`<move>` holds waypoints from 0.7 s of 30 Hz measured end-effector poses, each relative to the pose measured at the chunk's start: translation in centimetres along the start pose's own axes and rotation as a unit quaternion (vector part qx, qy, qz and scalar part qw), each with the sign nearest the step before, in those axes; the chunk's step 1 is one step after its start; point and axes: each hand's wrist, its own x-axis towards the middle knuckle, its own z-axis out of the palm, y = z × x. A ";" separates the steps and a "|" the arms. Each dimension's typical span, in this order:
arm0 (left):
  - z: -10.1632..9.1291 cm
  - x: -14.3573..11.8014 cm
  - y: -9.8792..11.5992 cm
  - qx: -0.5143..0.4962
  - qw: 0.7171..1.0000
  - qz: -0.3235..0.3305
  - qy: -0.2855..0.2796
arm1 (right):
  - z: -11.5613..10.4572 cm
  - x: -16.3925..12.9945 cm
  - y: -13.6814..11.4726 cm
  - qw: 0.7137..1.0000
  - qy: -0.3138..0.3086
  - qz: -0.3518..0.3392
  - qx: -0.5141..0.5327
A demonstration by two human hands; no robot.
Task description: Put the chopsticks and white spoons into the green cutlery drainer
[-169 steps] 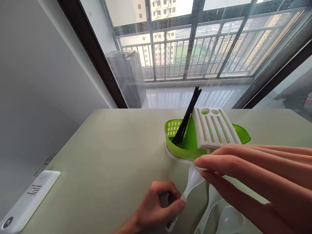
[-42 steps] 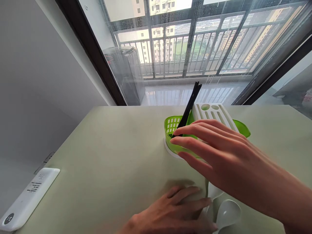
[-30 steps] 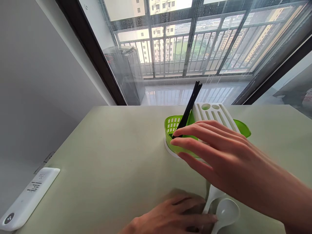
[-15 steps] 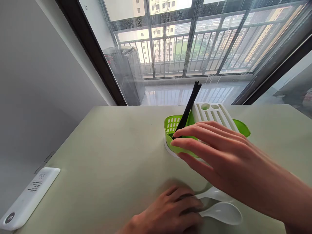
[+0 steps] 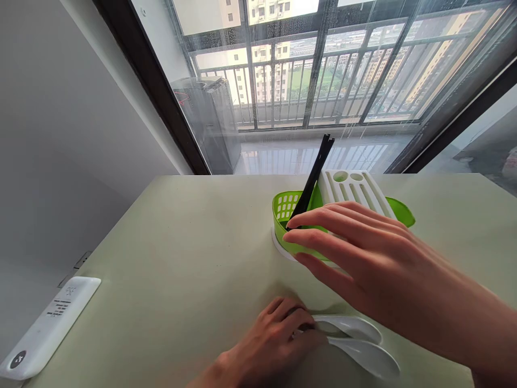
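We have our left hand (image 5: 278,342) low at six o'clock on the table (image 5: 181,258), fingers curled over the handles of two white spoons (image 5: 355,342) that lie side by side with their bowls pointing toward three o'clock; the fingertips press the handle ends but we cannot tell whether they truly pinch them or only rest on top. Our right hand (image 5: 363,258) hovers flat, fingers spread wide and holding nothing, just above the near rim of the green drainer (image 5: 283,215), which sits toward one o'clock of the spoons with black chopsticks (image 5: 313,175) leaning in it and a white slotted lid (image 5: 355,188) tilted across it. The risk we judge first is a weak grip: two smooth stacked handles can slide apart, so one spoon may drop or skid off the near edge. The open palm also sits close to the chopsticks, and a careless sweep toward eleven o'clock could knock them out or tip the light drainer. The white remote (image 5: 46,326) at nine o'clock lies well apart.
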 end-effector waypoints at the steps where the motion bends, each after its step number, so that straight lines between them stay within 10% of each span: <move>1: 0.1 0.0 0.0 0.003 1.000 0.001 0.001 | 0.0 0.0 0.0 1.000 0.001 -0.001 0.000; 21: -0.9 0.0 0.6 0.008 1.000 0.000 -0.031 | -0.1 -0.3 0.3 1.000 -0.013 -0.010 -0.007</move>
